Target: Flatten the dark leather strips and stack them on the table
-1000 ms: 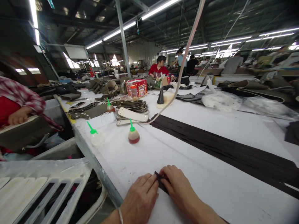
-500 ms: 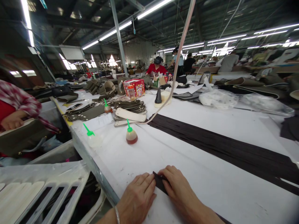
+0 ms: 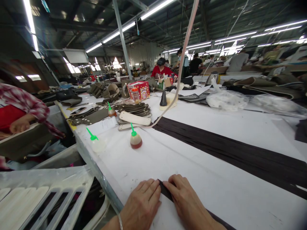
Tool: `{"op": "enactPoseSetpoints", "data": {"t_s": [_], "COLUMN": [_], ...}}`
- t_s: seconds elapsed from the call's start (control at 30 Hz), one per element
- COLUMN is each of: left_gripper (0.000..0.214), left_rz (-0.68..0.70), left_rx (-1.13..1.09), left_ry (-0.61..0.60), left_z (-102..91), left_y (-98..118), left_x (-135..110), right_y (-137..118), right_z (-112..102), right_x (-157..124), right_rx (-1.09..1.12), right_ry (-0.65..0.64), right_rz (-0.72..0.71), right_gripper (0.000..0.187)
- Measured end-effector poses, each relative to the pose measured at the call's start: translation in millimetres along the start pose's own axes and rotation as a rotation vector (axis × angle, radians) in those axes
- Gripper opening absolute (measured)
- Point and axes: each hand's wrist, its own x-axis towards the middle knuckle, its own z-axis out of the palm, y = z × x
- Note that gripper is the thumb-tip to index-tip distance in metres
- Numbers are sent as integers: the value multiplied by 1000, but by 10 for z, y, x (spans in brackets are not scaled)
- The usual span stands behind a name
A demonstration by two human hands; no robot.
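White table [image 3: 192, 166] fills your view; at its near edge your left hand [image 3: 141, 204] and right hand [image 3: 187, 201] lie flat, fingers spread, pressing a dark strip [image 3: 165, 191] between them.

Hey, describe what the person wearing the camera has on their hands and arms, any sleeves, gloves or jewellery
Both hands are bare, with no gloves. The left hand has a thin silver-coloured bangle at the wrist, only partly in view at the bottom edge. The right hand shows no ring, watch or band that I can make out. No sleeves show on either forearm; both are uncovered as far as the picture reaches.
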Motion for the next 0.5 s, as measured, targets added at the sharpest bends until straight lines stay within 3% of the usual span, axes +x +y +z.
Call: {"op": "enactPoseSetpoints", "data": {"t_s": [0.27, 0.5], "left_gripper": [33, 31], "left_rz": [-16, -60], "left_rx": [1, -19], "left_ry": [24, 35], "left_z": [-4, -57], "left_y": [12, -11], "left_x": [-2, 15], "right_y": [40, 21], "right_z": [30, 12], "right_x": [-34, -42], "right_rx": [-141, -243], "right_ry": [-10, -16], "right_rz": [-122, -142], "right_gripper": [35, 42]}}
